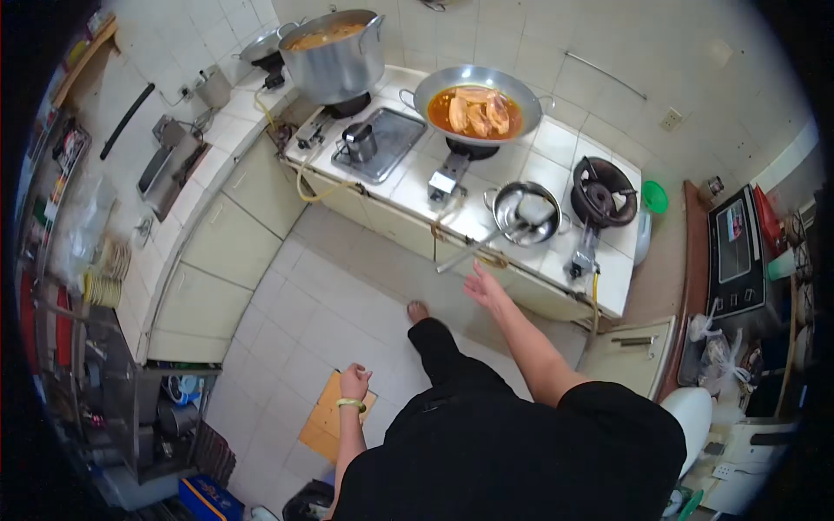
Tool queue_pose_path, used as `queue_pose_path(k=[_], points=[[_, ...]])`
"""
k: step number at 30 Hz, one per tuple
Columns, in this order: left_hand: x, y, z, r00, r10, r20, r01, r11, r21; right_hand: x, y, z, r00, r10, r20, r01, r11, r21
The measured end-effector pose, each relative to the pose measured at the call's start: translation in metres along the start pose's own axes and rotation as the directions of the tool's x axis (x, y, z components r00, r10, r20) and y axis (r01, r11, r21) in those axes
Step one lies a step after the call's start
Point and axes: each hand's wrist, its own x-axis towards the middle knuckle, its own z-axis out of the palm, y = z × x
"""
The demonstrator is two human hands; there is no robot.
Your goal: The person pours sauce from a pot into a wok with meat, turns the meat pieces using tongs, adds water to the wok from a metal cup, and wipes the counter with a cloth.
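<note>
My right hand (482, 286) reaches forward with its fingers apart and nothing in them. It is close to the handle end of a long-handled ladle (476, 249), with a small gap between them. The ladle's head rests in a shiny two-handled steel pot (528, 227) on the tiled counter. My left hand (354, 380), with a pale green bangle at the wrist, hangs low over the floor. Its fingers are loosely curled and I see nothing in them. Below it a yellow-brown board (327, 421) shows, partly hidden by my forearm.
A wide wok (478, 78) holds pieces of meat in reddish-brown liquid. A large stockpot (326, 69) stands behind a metal tray (393, 139) with a small canister (358, 141). At right are a bare gas burner (601, 193) and a black oven (737, 239). Hoses run along the counter edge.
</note>
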Motion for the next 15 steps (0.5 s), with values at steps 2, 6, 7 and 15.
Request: queue_pose_path(k=[2, 6, 7, 15], points=[[0.049, -0.038, 0.008, 0.999, 0.036, 0.018, -0.037, 0.994, 0.099, 0.053, -0.004, 0.012, 0.994, 0.110, 0.014, -0.110, 0.976, 0.187], [0.095, -0.102, -0.011, 0.868, -0.376, 0.325, 0.333, 0.925, 0.183, 0.059, -0.020, 0.050, 0.993, 0.113, -0.036, -0.081, 0.865, 0.495], [0.101, -0.104, -0.026, 0.807, -0.460, 0.370, 0.426, 0.888, 0.174, 0.053, -0.024, 0.059, 0.993, 0.085, -0.077, -0.037, 0.876, 0.481], [0.189, -0.054, -0.107, 0.773, -0.599, 0.210, 0.604, 0.796, 0.047, 0.029, -0.031, 0.070, 0.847, -0.142, -0.512, 0.267, 0.947, 0.180]])
